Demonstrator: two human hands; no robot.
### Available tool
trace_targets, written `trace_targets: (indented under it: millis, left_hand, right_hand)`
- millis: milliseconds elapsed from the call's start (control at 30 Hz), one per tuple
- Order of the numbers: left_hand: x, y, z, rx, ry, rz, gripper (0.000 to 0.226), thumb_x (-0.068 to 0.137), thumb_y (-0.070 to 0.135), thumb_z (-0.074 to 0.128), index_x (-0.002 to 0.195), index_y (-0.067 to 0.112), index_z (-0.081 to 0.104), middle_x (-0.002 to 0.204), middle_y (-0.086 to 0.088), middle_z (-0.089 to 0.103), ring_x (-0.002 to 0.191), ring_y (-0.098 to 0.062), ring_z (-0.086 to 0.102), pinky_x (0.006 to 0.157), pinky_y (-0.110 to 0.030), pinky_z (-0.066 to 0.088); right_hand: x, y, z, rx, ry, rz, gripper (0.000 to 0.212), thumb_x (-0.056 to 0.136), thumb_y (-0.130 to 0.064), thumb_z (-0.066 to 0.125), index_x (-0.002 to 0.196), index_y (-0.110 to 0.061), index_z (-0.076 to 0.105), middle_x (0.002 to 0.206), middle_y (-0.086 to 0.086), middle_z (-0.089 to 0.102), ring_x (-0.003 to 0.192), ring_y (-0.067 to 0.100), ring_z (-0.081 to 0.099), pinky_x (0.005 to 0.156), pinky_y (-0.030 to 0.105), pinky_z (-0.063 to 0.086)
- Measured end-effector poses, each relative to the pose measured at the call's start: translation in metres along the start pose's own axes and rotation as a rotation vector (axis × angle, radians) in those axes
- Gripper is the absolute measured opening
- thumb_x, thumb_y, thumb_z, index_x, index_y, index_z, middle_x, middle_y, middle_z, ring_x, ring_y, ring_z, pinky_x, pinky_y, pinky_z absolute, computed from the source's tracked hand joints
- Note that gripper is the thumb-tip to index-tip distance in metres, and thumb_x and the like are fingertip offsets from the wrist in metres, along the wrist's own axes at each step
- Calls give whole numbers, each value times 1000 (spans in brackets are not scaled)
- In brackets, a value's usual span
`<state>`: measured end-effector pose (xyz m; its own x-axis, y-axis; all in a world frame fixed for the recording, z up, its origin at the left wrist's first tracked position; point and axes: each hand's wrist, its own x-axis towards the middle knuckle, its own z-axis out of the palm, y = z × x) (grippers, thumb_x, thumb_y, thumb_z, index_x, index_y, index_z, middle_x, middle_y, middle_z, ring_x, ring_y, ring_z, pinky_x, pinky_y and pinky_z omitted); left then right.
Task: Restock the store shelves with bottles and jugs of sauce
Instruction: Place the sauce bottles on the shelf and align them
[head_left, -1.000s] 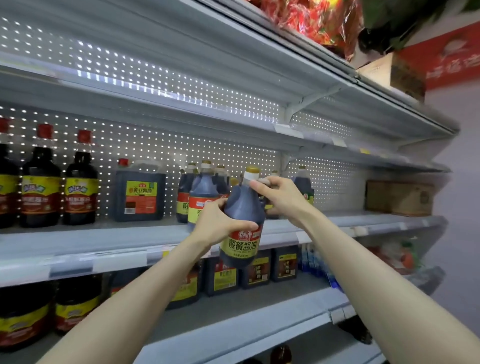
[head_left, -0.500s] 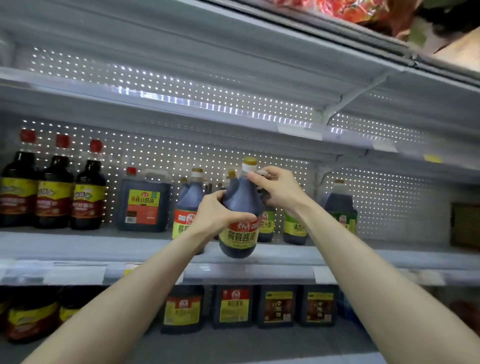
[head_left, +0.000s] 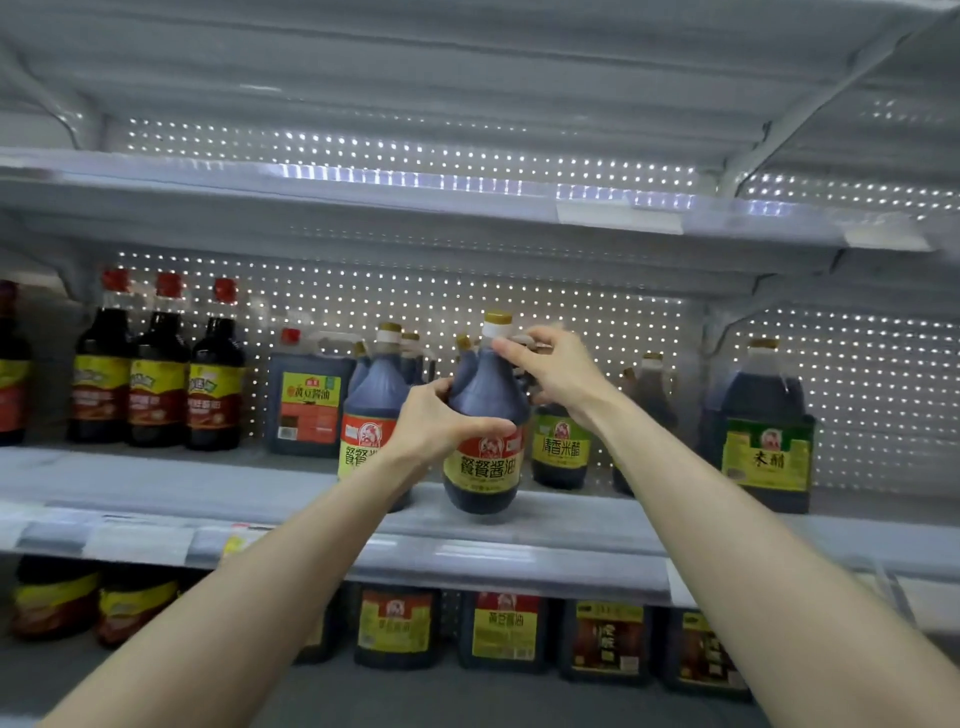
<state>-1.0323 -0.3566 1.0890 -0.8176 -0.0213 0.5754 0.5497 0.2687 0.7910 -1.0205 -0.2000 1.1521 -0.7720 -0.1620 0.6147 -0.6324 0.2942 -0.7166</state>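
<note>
Up and inward over the last second: soy sauce jug (head_left: 488, 467), earlier hanging in front of the shelf lip with its base below the board, now fully over the middle shelf (head_left: 571, 522). Close to upright, at the near end of its row. Just left of it, a matching jug (head_left: 371, 400); just right and a little farther back, a green-labelled rice vinegar bottle (head_left: 561, 452). Base at or barely above the board; cannot tell whether touching.

For the task, by judgement: carrying finished for this jug, placing almost finished. Probably left to do: settling it down, perhaps nudging it back into line with the matching jug, then letting go.

Left grip (head_left: 441, 431) wrapped round the jug's shoulder just above the red label, thumb across the near face, fingers curled out of sight behind. Right grip (head_left: 556, 374) curled at the neck, just below the yellow cap, thumb and forefinger pinching there, other fingers bent rather than spread. Both closed on the jug.

Elsewhere on the same shelf: red-capped bottles (head_left: 158, 374) at far left, a square soybean-sauce jug (head_left: 309, 405), a large vinegar jug (head_left: 766, 447) at right.
</note>
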Motion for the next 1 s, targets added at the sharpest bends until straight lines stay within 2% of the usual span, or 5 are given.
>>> trace_targets:
  millis: [333,533,667,800,1000]
  left_hand:
    - [3,-10,4,-33,-42,-104,62,59,27,90,111,9,64,99,-3,72,89,-16,69,78,-31,57]
    - [7,-14,3,-50,-64,-120,59,62,28,88,112,10,63,100,-3,71,90,-16,69,79,-31,57]
    - [5,-17,2,-63,-106,-128,58,70,28,83,119,11,57,102,1,68,92,-13,66,76,-27,55]
    - [-1,-17,3,-81,-133,-124,53,80,26,75,126,19,49,100,10,62,86,0,59,64,-16,48]
    - [-11,-26,3,-179,-131,-146,71,87,22,67,147,18,30,126,4,54,104,-8,54,89,-28,46]
  right_hand:
    - [12,22,7,-26,3,47,23,91,-35,64,107,-19,58,93,-11,60,81,6,57,62,28,51]
    - [20,33,12,37,6,88,30,91,-35,64,113,-16,59,115,4,65,98,17,62,66,32,53]
    - [22,41,14,49,19,135,52,91,-36,63,135,-12,48,130,6,58,113,24,60,90,45,55]
    - [21,49,17,74,43,172,64,91,-34,64,145,-11,37,139,8,51,119,28,57,96,50,51]
    - [8,55,24,115,72,209,68,95,-26,60,150,-8,25,146,15,43,129,30,48,104,46,45]
